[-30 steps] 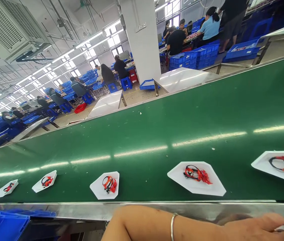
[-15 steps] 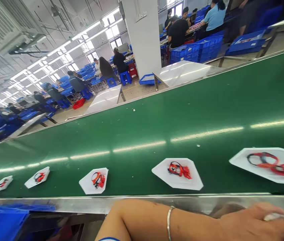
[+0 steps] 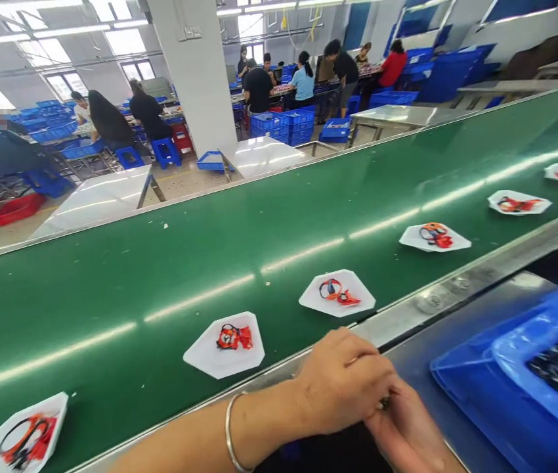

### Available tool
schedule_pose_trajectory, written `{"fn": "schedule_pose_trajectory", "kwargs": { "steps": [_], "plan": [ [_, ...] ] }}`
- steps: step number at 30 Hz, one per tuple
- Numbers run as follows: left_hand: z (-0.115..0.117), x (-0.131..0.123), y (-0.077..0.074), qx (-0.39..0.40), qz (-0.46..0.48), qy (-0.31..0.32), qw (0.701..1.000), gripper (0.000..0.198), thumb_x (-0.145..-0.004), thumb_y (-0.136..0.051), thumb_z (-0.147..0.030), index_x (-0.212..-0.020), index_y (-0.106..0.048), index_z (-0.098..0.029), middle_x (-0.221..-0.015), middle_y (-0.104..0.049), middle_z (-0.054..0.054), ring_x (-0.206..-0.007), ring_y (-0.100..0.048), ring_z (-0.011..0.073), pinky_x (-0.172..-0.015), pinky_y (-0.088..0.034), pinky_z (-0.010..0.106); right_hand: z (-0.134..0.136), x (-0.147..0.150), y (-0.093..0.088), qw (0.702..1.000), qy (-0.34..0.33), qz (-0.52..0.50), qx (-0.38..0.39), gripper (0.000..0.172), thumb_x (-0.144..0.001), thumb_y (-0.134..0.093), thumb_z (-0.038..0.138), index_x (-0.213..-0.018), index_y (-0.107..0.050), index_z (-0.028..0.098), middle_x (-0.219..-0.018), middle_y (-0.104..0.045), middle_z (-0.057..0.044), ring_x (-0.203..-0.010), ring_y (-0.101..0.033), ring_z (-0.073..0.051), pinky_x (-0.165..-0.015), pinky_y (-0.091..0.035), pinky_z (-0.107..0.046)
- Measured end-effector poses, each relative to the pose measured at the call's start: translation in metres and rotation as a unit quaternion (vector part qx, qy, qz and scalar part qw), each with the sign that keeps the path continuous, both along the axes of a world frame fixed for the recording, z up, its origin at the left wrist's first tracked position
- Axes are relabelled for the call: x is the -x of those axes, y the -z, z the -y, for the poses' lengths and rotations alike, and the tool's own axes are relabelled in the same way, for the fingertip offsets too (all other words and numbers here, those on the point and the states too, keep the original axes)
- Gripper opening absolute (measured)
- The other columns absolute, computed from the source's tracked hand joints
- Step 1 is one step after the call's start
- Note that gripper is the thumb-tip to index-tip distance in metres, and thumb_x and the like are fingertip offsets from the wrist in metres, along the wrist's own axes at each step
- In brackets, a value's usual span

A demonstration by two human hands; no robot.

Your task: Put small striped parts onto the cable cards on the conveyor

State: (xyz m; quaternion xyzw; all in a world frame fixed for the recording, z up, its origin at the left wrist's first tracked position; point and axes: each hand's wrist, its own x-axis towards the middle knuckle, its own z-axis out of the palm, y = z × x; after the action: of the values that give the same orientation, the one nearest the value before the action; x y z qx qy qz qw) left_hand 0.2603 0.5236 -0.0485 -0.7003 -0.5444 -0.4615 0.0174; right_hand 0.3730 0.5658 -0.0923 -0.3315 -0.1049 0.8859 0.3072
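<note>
My left hand [image 3: 341, 382], with a bangle on its wrist, and my right hand [image 3: 402, 427] meet just past the steel rail [image 3: 456, 286] of a green conveyor belt [image 3: 111, 309]. Between their fingers is a small dark part [image 3: 385, 402], mostly hidden. The nearest white plate [image 3: 205, 348] lies on the belt to the left of my hands, holding a red and black cord bundle [image 3: 230, 337]. Several similar plates run in a line along the belt.
A blue crate [image 3: 480, 394] of small dark parts sits below the rail at the right. Beyond the belt stand steel tables [image 3: 392, 115], stacked blue crates [image 3: 281, 125] and seated co-workers [image 3: 148, 112].
The view has swung right, bringing the blue crate to the lower right. My two hands are now together at the rail, and the bangled arm no longer stretches along it.
</note>
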Motion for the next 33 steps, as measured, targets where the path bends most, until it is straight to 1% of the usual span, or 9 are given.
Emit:
{"fn": "schedule_pose_trajectory", "kwargs": {
  "steps": [7, 12, 16, 20, 23, 25, 28, 30, 33],
  "plan": [
    [-0.016, 0.025, -0.018, 0.058, 0.152, -0.036, 0.986, 0.018, -0.084, -0.047, -0.017, -0.094, -0.06, -0.02, -0.091, -0.062, 0.003, -0.087, -0.057, 0.0104, -0.08, -0.046, 0.023, -0.002, 0.007, -0.018, 0.994, 0.0, -0.079, 0.069, 0.018, -0.08, -0.06, 0.022, -0.069, -0.051, 0.012, -0.059, -0.043, 0.002, -0.045, -0.035, -0.005, -0.038, -0.031, -0.014],
    [-0.014, 0.065, -0.041, 0.236, 0.217, -0.182, 0.929, 0.02, -0.075, -0.057, -0.04, -0.084, -0.066, -0.025, -0.084, -0.067, -0.003, -0.078, -0.059, 0.014, -0.075, -0.045, 0.025, -0.003, 0.003, -0.018, 0.994, 0.0, -0.075, 0.082, 0.021, -0.082, -0.058, 0.028, -0.071, -0.051, 0.012, -0.061, -0.046, 0.0, -0.046, -0.037, -0.006, -0.041, -0.031, -0.015],
    [-0.004, 0.086, -0.046, 0.355, 0.138, -0.236, 0.894, 0.028, -0.072, -0.053, -0.051, -0.08, -0.066, -0.028, -0.073, -0.065, -0.004, -0.067, -0.056, 0.0149, -0.068, -0.042, 0.027, -0.003, 0.002, -0.019, 0.995, 0.001, -0.071, 0.075, 0.021, -0.081, -0.059, 0.028, -0.07, -0.052, 0.012, -0.062, -0.048, -0.001, -0.048, -0.04, -0.007, -0.043, -0.032, -0.016],
    [0.002, 0.09, -0.038, 0.331, -0.043, -0.22, 0.917, 0.027, -0.078, -0.046, -0.048, -0.076, -0.066, -0.029, -0.083, -0.062, -0.002, -0.079, -0.05, 0.0173, -0.072, -0.037, 0.031, -0.004, 0.002, -0.02, 0.995, 0.002, -0.069, 0.069, 0.022, -0.08, -0.059, 0.029, -0.07, -0.052, 0.012, -0.061, -0.049, -0.002, -0.047, -0.04, -0.007, -0.043, -0.032, -0.017],
    [0.003, 0.094, -0.034, 0.335, -0.152, -0.215, 0.905, 0.028, -0.083, -0.042, -0.04, -0.078, -0.067, -0.03, -0.083, -0.06, 0.0, -0.078, -0.045, 0.0179, -0.067, -0.032, 0.031, -0.004, 0.002, -0.019, 0.995, 0.001, -0.071, 0.066, 0.022, -0.079, -0.06, 0.03, -0.07, -0.052, 0.012, -0.061, -0.049, -0.002, -0.047, -0.04, -0.007, -0.043, -0.032, -0.017],
    [0.005, 0.095, -0.036, 0.314, -0.197, -0.231, 0.899, 0.028, -0.085, -0.041, -0.038, -0.079, -0.067, -0.029, -0.081, -0.059, 0.001, -0.075, -0.043, 0.0176, -0.064, -0.029, 0.03, -0.004, 0.002, -0.018, 0.995, 0.001, -0.073, 0.062, 0.022, -0.078, -0.062, 0.03, -0.07, -0.052, 0.012, -0.062, -0.05, -0.001, -0.047, -0.04, -0.007, -0.044, -0.032, -0.017],
    [0.013, 0.081, -0.042, 0.182, -0.223, -0.273, 0.918, 0.023, -0.085, -0.044, -0.034, -0.08, -0.065, -0.025, -0.078, -0.059, 0.002, -0.073, -0.043, 0.0167, -0.063, -0.026, 0.03, -0.003, 0.003, -0.017, 0.996, 0.002, -0.069, 0.05, 0.023, -0.076, -0.064, 0.032, -0.07, -0.053, 0.012, -0.062, -0.05, -0.001, -0.048, -0.04, -0.007, -0.044, -0.031, -0.017],
    [0.018, 0.057, -0.043, 0.087, -0.214, -0.219, 0.948, 0.014, -0.084, -0.05, -0.027, -0.084, -0.063, -0.023, -0.077, -0.059, 0.002, -0.074, -0.045, 0.0157, -0.066, -0.028, 0.031, -0.002, 0.003, -0.017, 0.997, 0.002, -0.065, 0.045, 0.024, -0.075, -0.065, 0.033, -0.07, -0.053, 0.013, -0.062, -0.05, -0.001, -0.048, -0.04, -0.007, -0.043, -0.032, -0.017],
    [0.02, 0.009, -0.032, 0.058, -0.208, -0.015, 0.976, 0.014, -0.084, -0.048, -0.019, -0.089, -0.061, -0.02, -0.082, -0.059, 0.003, -0.081, -0.048, 0.0163, -0.075, -0.035, 0.034, -0.002, 0.002, -0.019, 0.998, 0.009, -0.045, 0.043, 0.026, -0.072, -0.068, 0.033, -0.067, -0.052, 0.013, -0.061, -0.05, 0.0, -0.049, -0.043, -0.008, -0.046, -0.036, -0.018]
  ]
}}
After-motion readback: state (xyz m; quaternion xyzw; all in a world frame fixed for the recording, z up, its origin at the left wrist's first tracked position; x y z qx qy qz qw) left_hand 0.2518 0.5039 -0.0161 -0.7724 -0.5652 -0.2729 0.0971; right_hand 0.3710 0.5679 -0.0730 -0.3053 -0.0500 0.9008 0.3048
